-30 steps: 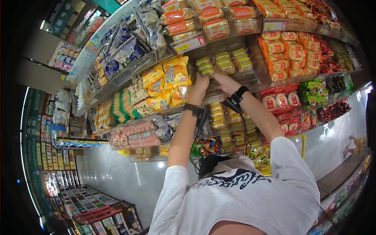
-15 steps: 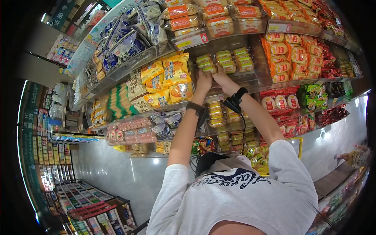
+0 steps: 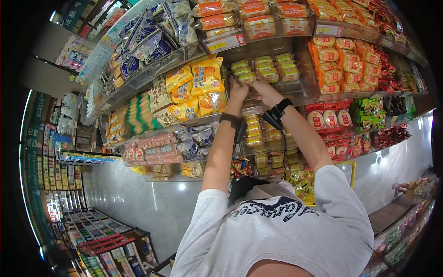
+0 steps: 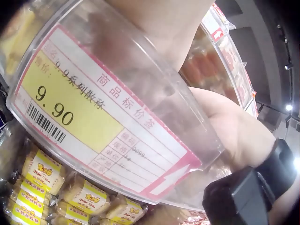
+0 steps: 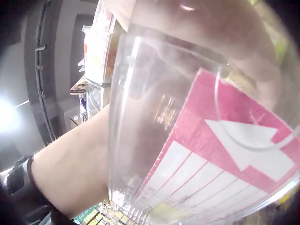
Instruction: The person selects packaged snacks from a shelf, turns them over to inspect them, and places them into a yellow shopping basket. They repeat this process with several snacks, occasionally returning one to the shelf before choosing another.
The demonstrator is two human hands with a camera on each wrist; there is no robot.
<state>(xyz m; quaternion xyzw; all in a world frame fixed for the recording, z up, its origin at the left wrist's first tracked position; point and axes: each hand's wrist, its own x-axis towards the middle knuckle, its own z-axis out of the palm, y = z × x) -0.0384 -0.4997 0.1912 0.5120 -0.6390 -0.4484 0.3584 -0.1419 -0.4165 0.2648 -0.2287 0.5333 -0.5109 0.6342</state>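
Observation:
In the head view, small packs with green and yellow labels (image 3: pixel 245 77) stand in rows in a clear-fronted shelf compartment (image 3: pixel 302 88). The left hand (image 3: pixel 238 91) is at the front left pack, its fingertips by the pack's lower left edge; their grip is too small to make out. Beside it the right hand (image 3: pixel 267 92) reaches in at the pack's right, fingers extended and thumb apart. Through clear plastic, the left wrist view shows a 9.90 price label (image 4: pixel 70 112) and a blurred left hand (image 4: pixel 140 51). Part of the right hand (image 5: pixel 220 37) shows behind plastic in the right wrist view.
Yellow snack bags (image 3: pixel 206 76) fill the compartment to the left, and orange-wrapped packs (image 3: pixel 328 55) the one to the right. Above is a shelf lip with a price tag (image 3: pixel 224 43). Lower shelves hold more packs (image 3: pixel 253 131). A person (image 3: pixel 422 189) is at the far right.
The hands were close together at the front left pack; the right hand has drawn slightly away from the left, its thumb now apart. The head view has shifted a little.

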